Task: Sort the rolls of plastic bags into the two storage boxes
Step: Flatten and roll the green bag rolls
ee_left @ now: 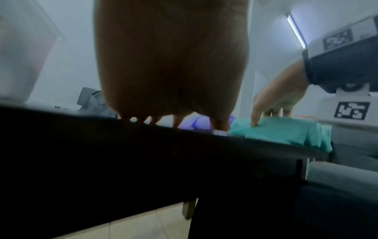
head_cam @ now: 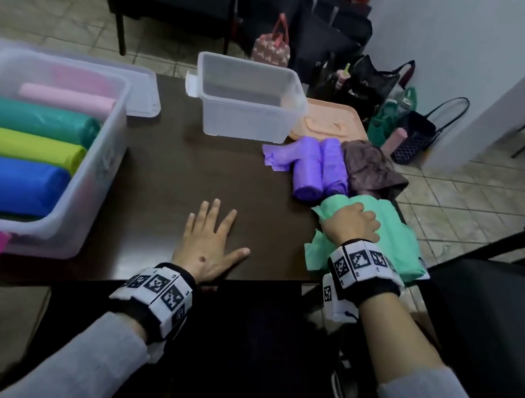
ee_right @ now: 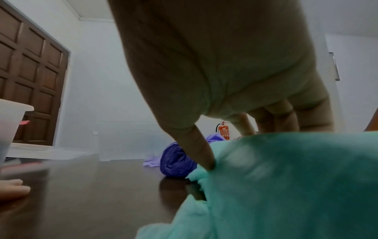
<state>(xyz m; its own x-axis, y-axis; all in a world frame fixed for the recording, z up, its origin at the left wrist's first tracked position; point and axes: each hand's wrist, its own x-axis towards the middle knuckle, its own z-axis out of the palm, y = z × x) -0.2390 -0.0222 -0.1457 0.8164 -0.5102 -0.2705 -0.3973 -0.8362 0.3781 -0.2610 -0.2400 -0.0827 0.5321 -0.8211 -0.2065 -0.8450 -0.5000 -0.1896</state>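
I've got the dark desk [head_cam: 168, 169] in view. At its left edge sits the big clear storage box [head_cam: 99, 150], holding a blue roll [head_cam: 3, 185], a lime roll [head_cam: 17, 143], a teal roll [head_cam: 31, 119] and a pink roll [head_cam: 66, 97] side by side. The smaller clear storage box [head_cam: 246, 99] stands empty at the far edge. Along the right edge, my right hand [head_cam: 350, 225] curls down onto the mint-green roll [head_cam: 396, 242], thumb and fingers gripping it. Just beyond lie two purple rolls [head_cam: 321, 170], touching. My left hand [head_cam: 210, 242] lies flat at the near edge, fingers spread.
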